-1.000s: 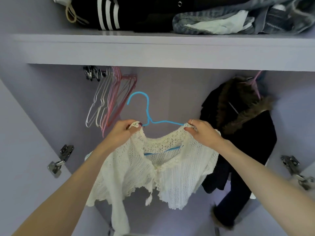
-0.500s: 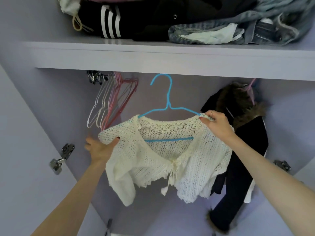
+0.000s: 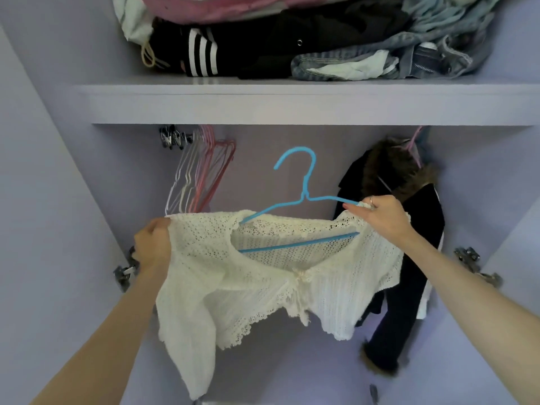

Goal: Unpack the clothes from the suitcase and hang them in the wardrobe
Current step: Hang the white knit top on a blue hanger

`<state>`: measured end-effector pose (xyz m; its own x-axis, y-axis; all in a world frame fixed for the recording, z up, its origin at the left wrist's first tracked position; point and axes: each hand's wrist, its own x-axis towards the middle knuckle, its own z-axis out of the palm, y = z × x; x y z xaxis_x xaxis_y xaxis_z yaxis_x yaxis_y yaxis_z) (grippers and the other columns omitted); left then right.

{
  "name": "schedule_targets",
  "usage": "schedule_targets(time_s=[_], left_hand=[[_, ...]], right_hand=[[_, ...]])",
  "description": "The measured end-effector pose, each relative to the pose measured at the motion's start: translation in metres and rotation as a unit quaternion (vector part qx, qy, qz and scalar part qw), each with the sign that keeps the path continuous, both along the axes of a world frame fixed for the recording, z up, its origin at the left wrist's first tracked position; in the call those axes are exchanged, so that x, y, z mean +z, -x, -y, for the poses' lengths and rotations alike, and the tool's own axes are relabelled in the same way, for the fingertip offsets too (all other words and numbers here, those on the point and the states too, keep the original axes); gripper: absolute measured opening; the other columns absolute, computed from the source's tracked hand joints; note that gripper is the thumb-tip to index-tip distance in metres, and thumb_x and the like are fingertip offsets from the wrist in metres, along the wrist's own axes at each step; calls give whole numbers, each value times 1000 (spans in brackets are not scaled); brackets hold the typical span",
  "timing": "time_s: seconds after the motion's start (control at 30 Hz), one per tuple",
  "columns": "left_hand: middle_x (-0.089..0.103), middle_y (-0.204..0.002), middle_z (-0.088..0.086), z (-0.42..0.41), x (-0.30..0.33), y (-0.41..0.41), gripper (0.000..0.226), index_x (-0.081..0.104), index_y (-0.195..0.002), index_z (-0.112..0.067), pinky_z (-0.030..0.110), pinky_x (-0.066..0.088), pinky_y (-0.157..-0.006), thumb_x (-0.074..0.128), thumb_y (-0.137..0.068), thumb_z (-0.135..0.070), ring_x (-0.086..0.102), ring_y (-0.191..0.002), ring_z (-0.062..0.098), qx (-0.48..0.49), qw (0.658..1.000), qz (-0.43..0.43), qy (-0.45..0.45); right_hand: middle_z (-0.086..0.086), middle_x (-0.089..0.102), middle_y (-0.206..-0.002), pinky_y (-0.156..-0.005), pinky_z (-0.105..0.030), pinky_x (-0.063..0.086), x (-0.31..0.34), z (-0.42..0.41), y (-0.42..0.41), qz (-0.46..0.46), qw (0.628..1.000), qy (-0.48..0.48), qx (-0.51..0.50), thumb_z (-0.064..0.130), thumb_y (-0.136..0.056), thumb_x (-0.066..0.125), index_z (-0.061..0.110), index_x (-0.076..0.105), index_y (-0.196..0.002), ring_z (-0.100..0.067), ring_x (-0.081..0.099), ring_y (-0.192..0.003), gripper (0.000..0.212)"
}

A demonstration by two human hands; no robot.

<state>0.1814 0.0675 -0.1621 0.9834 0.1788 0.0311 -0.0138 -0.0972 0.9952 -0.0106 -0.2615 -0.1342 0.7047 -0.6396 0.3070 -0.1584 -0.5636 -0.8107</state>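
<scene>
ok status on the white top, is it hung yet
Left hand grips the white top at one shoulder, right hand pinches the other. Top on blue hanger, hook not on any rail. Black coat hangs close on the right.

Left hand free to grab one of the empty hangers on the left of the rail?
Probably not right now: the left hand grips the white cardigan's shoulder. The empty hangers hang just above it with nothing between, so letting go would leave the way open.
</scene>
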Motion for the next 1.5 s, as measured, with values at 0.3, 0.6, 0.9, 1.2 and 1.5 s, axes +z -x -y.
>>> schedule_targets(time_s=[0.3,0.6,0.9,1.2,1.5], left_hand=[[61,-87,6,-22,25,7,17,62,-101,-12,29,41,-72,49,-96,-22,54,-82,21,-132,980,107,-103],[47,-59,3,-8,17,41,26,51,-75,-8,34,37,-63,51,-94,-25,48,-60,26,-286,797,325,-421],[52,-66,15,17,9,31,17,57,-91,1,28,32,-55,47,-96,-12,42,-60,20,-337,846,246,-332],[38,-140,8,72,16,47,45,40,-139,-21,49,20,-109,48,-95,-17,28,-132,30,-297,829,224,-418],[37,-143,22,139,73,80,64,42,-135,-8,64,24,-104,61,-75,2,25,-133,41,-156,709,512,-459]], right_hand=[[7,24,-45,-54,-30,23,10,-36,33,29,996,-77,-28,29,-77,76,16,28,-46,-9,22,-43,58],[2,27,-51,-47,-24,18,9,-44,74,-58,991,-89,-83,41,-74,75,15,34,-54,-11,23,-45,52],[-5,61,-113,-76,-22,42,26,-23,105,-217,976,-8,12,20,-91,59,4,60,-120,-17,56,-100,33],[0,55,-67,-57,-30,39,10,14,105,-191,968,95,-129,40,-95,50,7,63,-115,-16,50,-58,40],[-5,66,-90,-69,-28,42,11,34,83,-299,910,146,-246,47,-94,47,14,62,-84,-25,58,-80,38]])
